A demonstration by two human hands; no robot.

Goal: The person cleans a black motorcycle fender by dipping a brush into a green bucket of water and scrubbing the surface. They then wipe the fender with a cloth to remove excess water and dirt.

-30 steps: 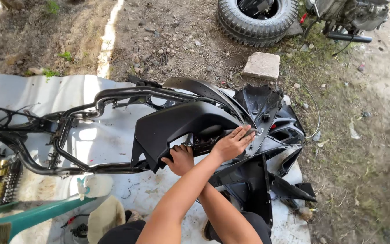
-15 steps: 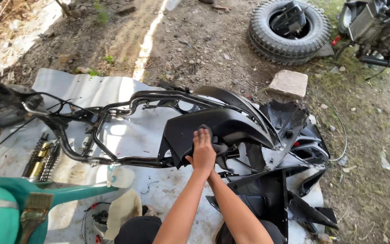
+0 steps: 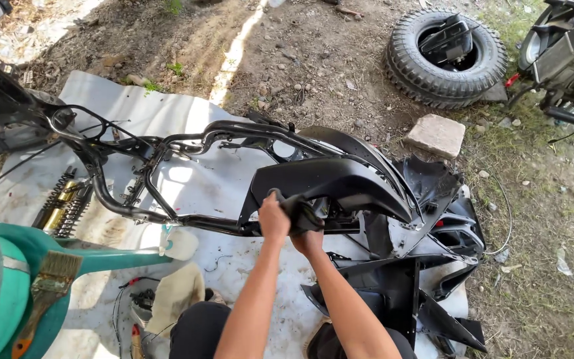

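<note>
A black plastic scooter body panel (image 3: 340,179) lies over a bare black tubular frame (image 3: 167,143) on a white sheet (image 3: 187,179). My left hand (image 3: 274,221) is closed on a dark crumpled cloth (image 3: 300,209) at the panel's lower front edge. My right hand (image 3: 309,243) is just below and to the right, touching the same cloth. Its fingers are hidden behind the cloth and the panel edge. Both forearms reach up from the bottom of the view, side by side.
More black panels (image 3: 426,266) are piled to the right. At the left are a teal body part (image 3: 28,272) with a paintbrush (image 3: 48,286) on it and coiled shock absorbers (image 3: 61,203). On the dirt beyond are a tyre (image 3: 446,56), a stone block (image 3: 436,133) and another vehicle (image 3: 566,60).
A second ago my arms were crossed, with one hand far out on the panel. Both hands have come together at the panel's lower edge, and the view has shifted left.
</note>
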